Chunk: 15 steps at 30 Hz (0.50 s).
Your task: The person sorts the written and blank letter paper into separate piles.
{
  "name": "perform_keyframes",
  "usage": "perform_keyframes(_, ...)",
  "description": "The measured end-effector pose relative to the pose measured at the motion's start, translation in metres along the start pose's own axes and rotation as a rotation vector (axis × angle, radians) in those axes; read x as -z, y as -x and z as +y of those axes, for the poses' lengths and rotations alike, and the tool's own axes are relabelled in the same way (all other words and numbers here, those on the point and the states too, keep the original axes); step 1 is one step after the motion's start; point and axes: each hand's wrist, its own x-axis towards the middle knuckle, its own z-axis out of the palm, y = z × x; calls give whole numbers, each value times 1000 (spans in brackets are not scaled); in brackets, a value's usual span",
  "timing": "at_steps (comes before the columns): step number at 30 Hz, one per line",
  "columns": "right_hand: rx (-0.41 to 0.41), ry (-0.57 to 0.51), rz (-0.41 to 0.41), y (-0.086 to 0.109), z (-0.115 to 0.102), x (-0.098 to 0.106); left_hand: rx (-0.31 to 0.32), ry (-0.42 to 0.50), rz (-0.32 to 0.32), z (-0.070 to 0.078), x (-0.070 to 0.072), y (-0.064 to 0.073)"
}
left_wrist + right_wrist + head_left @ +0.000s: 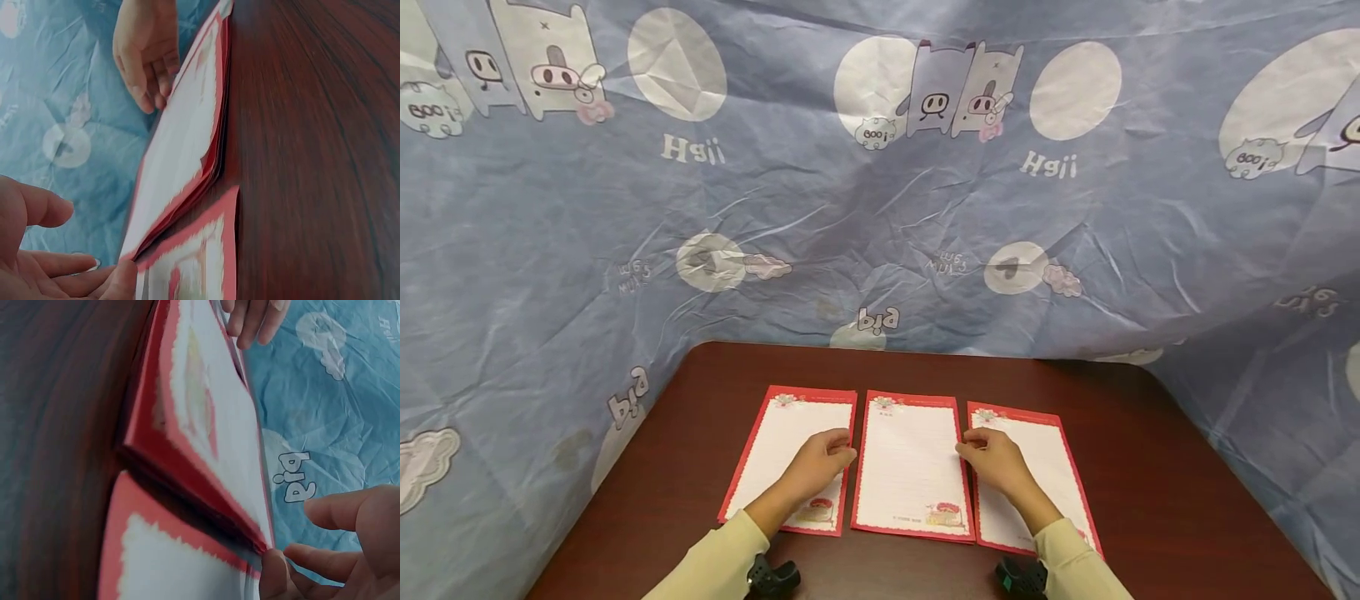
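Three stacks of red-bordered letter paper lie side by side. On the middle stack (pixel 912 467), the top sheet has faint ruled lines, a flower print at its upper left and a coloured picture at its lower right. My left hand (pixel 822 460) is over the right part of the left stack (pixel 778 442), fingertips right at the middle stack's left edge. Over the right stack (pixel 1037 467), my right hand (pixel 996 462) has its fingertips at the middle stack's right edge. Both wrist views show thumbs apart from the relaxed fingers. Several layered sheets (pixel 150 419) show along the middle stack's near edge.
The papers lie on a dark brown wooden table (pixel 1165 483) with rounded far corners. Behind and beside it hangs a wrinkled blue cloth (pixel 880 208) with cartoon prints. Black wrist devices (pixel 771 577) sit at both cream sleeves (pixel 718 562).
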Motion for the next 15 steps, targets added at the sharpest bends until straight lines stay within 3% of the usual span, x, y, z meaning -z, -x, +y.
perform_keyframes(7,15,-19,6,3,7,-3,21,-7,-43,2,-11,-6)
perform_keyframes(15,25,-8,55,3,5,-7,9,-30,-24,2,-16,-7)
